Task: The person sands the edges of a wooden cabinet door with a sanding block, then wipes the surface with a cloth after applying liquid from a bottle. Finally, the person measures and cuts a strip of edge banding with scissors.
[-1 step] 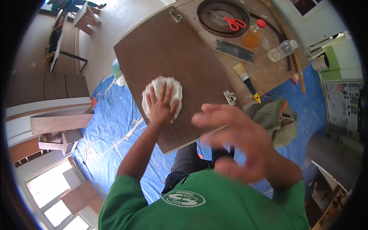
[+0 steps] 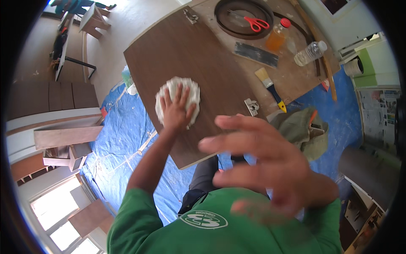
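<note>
A brown wood-grain door panel [image 2: 182, 46] lies slanted across the work table, with a metal hinge [image 2: 191, 17] at its far end and another hinge [image 2: 252, 107] along its right side. My left hand [image 2: 176, 114] lies flat with spread fingers on a round white cloth pad [image 2: 189, 89], which rests on the panel. Raised close in front of my body, my right hand [image 2: 270, 158] holds nothing; its fingers are apart and somewhat blurred.
On the table [image 2: 292, 86] right of the panel are red-handled scissors [image 2: 256, 24], coiled brown edging strip [image 2: 220, 25], an orange drink bottle [image 2: 275, 40], a clear bottle [image 2: 311, 53], a dark block [image 2: 256, 55] and a paintbrush [image 2: 270, 89]. Blue sheeting [image 2: 114, 148] covers the floor.
My right hand has come lower and nearer, its fingers spreading wider. The left hand and pad appear slightly farther up in the picture; the table things shift slightly left with the view.
</note>
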`<action>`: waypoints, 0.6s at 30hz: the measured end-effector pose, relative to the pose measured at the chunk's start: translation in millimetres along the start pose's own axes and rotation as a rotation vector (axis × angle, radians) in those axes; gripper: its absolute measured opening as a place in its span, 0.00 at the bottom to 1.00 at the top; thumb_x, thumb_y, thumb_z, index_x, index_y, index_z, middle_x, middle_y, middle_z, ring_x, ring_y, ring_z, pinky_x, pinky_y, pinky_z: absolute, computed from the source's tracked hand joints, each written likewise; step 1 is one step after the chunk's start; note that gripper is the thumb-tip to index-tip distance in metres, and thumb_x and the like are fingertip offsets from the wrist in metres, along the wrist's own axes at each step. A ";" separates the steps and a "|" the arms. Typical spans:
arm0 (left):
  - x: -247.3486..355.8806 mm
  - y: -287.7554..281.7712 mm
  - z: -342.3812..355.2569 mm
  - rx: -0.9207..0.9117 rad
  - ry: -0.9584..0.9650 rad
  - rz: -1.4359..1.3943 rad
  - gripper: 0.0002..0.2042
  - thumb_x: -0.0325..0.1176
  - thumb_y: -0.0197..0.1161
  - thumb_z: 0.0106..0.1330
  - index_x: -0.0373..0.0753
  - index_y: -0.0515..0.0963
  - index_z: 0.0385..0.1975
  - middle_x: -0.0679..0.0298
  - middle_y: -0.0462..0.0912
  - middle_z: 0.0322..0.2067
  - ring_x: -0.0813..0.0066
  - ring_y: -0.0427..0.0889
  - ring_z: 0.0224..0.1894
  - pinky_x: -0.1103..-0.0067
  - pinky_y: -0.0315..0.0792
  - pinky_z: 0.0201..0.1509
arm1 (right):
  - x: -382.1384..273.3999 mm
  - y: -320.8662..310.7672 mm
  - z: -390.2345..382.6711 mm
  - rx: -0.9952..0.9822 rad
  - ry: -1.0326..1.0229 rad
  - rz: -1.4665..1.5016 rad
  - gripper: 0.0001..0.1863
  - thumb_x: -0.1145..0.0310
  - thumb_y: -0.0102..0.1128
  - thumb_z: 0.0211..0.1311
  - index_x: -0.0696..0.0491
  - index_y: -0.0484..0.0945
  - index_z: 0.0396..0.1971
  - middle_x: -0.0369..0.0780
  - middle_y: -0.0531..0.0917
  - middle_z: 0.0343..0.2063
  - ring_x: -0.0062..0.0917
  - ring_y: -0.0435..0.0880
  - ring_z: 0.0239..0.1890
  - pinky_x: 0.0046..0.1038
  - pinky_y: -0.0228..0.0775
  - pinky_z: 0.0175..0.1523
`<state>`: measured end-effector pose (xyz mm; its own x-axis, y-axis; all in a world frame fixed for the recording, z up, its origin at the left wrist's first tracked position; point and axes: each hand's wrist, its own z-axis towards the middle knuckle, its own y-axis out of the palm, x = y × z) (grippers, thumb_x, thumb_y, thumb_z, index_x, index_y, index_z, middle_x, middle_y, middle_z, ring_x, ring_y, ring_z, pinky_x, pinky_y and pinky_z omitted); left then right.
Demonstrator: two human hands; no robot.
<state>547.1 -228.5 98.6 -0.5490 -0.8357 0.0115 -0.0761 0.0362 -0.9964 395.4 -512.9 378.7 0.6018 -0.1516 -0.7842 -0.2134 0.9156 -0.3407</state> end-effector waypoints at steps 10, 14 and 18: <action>2.4 11.7 298.4 0.151 -0.121 0.087 0.32 0.59 0.36 0.78 0.52 0.56 0.77 0.67 0.50 0.79 0.54 0.46 0.80 0.59 0.40 0.81 | -16.1 -17.8 -7.1 -0.128 -0.140 -0.041 0.15 0.59 0.68 0.59 0.55 0.80 0.38 0.50 0.83 0.48 0.44 0.77 0.56 0.42 0.68 0.61; 80.2 9.9 241.8 0.145 0.124 -0.014 0.31 0.60 0.36 0.78 0.60 0.53 0.78 0.69 0.49 0.79 0.47 0.43 0.80 0.54 0.37 0.81 | -14.0 -27.0 -17.0 -0.103 -0.117 -0.029 0.14 0.57 0.69 0.58 0.53 0.80 0.33 0.48 0.85 0.43 0.43 0.80 0.51 0.42 0.71 0.57; 124.6 -27.6 157.7 0.152 0.445 -0.050 0.33 0.56 0.47 0.74 0.49 0.55 0.75 0.57 0.54 0.74 0.44 0.50 0.74 0.50 0.41 0.77 | -35.8 -49.7 -29.7 0.080 -0.039 0.002 0.14 0.56 0.70 0.57 0.51 0.80 0.28 0.47 0.87 0.39 0.42 0.82 0.46 0.41 0.74 0.54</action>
<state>612.0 -420.1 114.4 -0.8538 -0.5170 0.0614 -0.0073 -0.1061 -0.9943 361.6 -564.0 408.3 0.6311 -0.1366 -0.7635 -0.1530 0.9431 -0.2953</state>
